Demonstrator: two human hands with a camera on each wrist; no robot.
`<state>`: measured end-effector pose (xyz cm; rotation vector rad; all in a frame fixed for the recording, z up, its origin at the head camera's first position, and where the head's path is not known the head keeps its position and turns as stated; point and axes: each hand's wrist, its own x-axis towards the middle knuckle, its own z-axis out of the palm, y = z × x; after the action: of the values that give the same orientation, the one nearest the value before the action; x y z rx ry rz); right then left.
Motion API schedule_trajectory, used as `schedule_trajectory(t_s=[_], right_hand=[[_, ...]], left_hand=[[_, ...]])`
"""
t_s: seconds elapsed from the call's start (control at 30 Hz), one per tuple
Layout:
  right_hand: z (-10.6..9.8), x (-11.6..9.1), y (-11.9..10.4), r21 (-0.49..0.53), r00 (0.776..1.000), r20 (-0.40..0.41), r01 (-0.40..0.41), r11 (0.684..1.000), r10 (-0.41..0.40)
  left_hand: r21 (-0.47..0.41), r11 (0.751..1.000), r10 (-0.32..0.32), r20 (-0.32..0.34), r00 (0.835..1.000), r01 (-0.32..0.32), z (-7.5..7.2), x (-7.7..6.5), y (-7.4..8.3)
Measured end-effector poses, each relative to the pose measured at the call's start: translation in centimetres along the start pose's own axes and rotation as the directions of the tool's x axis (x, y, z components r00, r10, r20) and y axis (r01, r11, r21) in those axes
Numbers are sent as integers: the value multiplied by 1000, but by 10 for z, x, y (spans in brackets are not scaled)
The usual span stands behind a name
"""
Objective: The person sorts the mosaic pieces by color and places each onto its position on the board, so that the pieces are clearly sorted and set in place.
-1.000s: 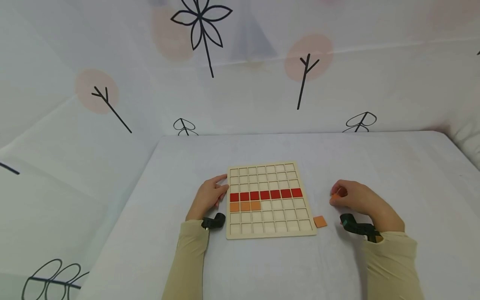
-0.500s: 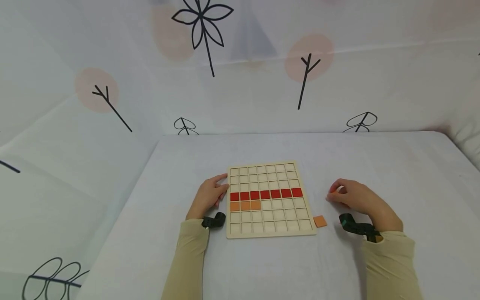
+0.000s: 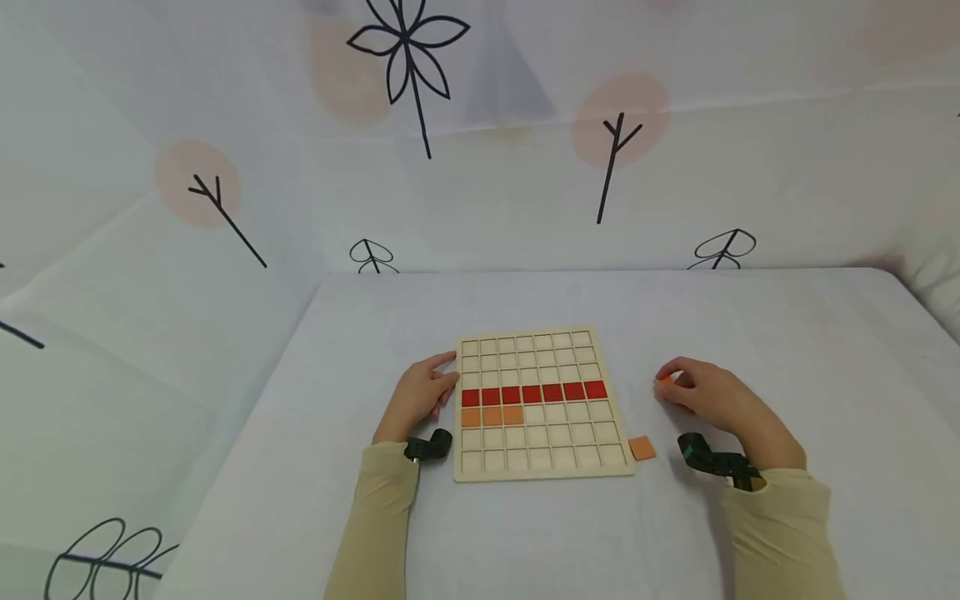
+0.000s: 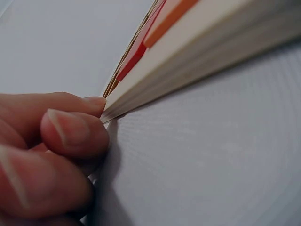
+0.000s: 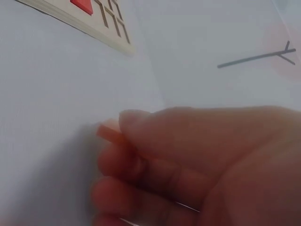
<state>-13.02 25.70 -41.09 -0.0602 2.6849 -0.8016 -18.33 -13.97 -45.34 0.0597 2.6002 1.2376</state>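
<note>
A pale wooden grid board lies flat on the table. A row of red tiles spans its middle, and three orange tiles fill the left end of the row in front. My left hand rests at the board's left edge, fingertips touching its side; the left wrist view shows those fingers against the rim. Right of the board, my right hand pinches an orange tile between thumb and fingers, just off the table. Most of that tile is hidden by the fingers.
One loose orange tile lies against the board's lower right corner. The white table meets a patterned cloth backdrop behind and at the left. Dark wrist cameras sit on both wrists.
My right hand has shifted slightly left with the orange tile in its pinch. The left hand, the board and the loose tile stay where they were; the head view tilts slightly.
</note>
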Motion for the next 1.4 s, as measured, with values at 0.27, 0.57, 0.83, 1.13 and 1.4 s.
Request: schedule_trajectory(t_s=[0.27, 0.57, 0.83, 1.13, 1.4], right_hand=[[3, -2, -4, 40, 999, 2, 48, 998, -48], [5, -1, -16, 89, 994, 31, 98, 991, -101], [-1, -6, -22, 90, 992, 39, 114, 989, -118], [6, -3, -29, 47, 985, 25, 168, 985, -169], [9, 0, -31, 35, 988, 46, 148, 988, -149]], left_hand=[[-44, 998, -38, 16, 999, 38, 3, 1, -2], [-44, 999, -32, 13, 999, 32, 1, 1, -1], [-35, 999, -36, 13, 999, 37, 1, 0, -1], [-29, 999, -33, 5, 999, 33, 1, -1, -4], [-50, 997, -58, 14, 998, 59, 2, 0, -1]])
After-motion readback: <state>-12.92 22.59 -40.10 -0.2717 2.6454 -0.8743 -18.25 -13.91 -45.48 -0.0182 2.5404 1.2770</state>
